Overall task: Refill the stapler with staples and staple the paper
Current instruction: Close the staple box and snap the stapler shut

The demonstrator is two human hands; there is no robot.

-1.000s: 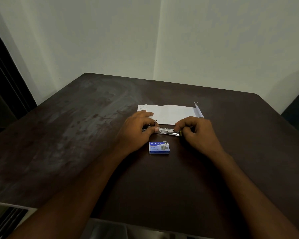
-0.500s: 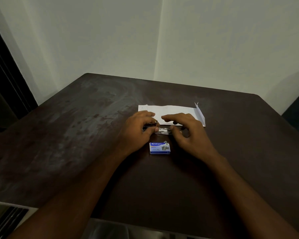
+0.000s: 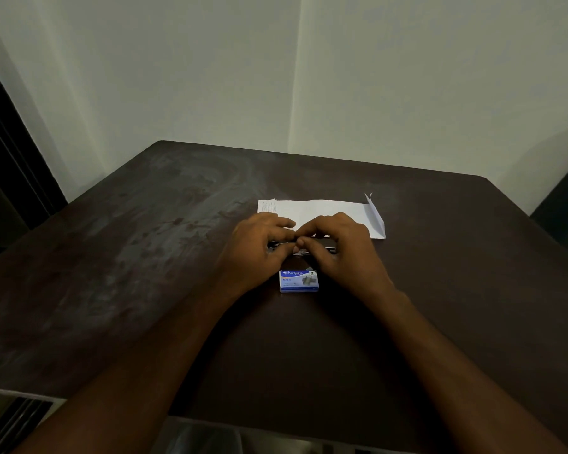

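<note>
Looks down onto a dark brown table (image 3: 145,257), scuffed and streaked pale on its left half, set against a plain pale wall (image 3: 407,77). Near the table's middle, grasps a small stapler (image 3: 328,246) from both ends: left hand (image 3: 254,249) curled over the left end, fingers on the far side and thumb on the near side; right hand (image 3: 343,252) curled over the right part, thumb and forefinger pinching at the middle, fingertips of both hands touching there. Leaves little of the stapler showing, only a dark strip and a glint of metal between and beside the fingers, low at the tabletop; cannot tell whether open or closed. Just beyond the hands, lying flat, a white paper (image 3: 325,209), long side running left to right, faint print at the left end, right end folded up into a standing flap (image 3: 376,219). On the near side of the hands, a small blue and white staple box (image 3: 298,281), flat on the table, apart from the stapler.
</note>
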